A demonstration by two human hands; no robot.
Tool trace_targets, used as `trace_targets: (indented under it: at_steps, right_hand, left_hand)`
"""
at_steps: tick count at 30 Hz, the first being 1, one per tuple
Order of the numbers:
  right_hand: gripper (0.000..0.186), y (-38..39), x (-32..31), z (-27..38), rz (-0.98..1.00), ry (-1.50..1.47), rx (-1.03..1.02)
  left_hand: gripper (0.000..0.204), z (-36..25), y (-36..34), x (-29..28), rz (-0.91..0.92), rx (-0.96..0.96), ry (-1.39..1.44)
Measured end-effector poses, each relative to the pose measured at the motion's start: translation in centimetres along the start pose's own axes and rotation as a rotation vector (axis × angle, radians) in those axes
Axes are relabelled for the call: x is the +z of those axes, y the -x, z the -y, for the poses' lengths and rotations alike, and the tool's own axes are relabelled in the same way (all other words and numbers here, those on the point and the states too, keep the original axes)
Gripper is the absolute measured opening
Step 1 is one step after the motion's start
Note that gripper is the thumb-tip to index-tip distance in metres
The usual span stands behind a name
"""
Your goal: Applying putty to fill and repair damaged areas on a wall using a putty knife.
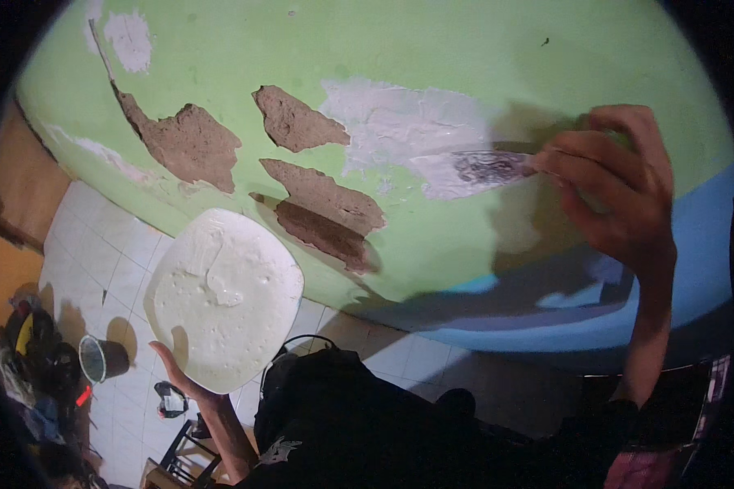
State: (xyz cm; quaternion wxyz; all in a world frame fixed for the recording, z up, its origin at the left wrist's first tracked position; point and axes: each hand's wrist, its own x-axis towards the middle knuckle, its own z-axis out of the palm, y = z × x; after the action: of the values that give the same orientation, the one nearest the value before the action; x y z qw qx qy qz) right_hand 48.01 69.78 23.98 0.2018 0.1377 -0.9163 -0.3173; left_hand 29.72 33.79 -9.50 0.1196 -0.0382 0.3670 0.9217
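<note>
My left hand (186, 380) holds up a white, rounded-square plate (295, 281) from below, its thumb showing beside the rim and its other fingers hidden. Wet, creamy white filler paste (220, 318) covers most of that plate. Against the green wall (465, 41), my right hand (620, 183) pinches a putty knife, its blade (489, 168) smeared and lying nearly flat on a white patch. The handle is mostly covered by my fingers. A broad coat of white filler (408, 118) spreads on the wall just above and left of the blade.
Bare brown patches of peeled wall (192, 147) lie left of the filler. A blue band (693, 236) runs along the wall at right. Below are a white tiled floor (122, 253), a small bucket (103, 359), a heap of dark items (37, 350) and a wooden chair (183, 456).
</note>
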Motion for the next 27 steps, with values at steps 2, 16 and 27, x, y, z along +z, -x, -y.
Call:
trace_targets:
  at_steps: [2, 16, 27]
  right_hand:
    - [0.040, 0.0, 1.0, -0.4, 0.002, 0.003, 0.021]
    - [0.039, -0.2, -2.3, -2.0, -0.059, -0.011, 0.073]
    - [0.039, -3.6, -0.3, -2.6, -0.101, -0.021, 0.116]
  left_hand:
    - [0.076, 0.0, 0.0, 0.0, 0.031, -0.028, 0.020]
    - [0.076, 0.1, 0.0, -1.0, -0.008, -0.003, 0.014]
    - [0.075, 0.2, 0.3, -1.1, -0.020, 0.036, -0.030]
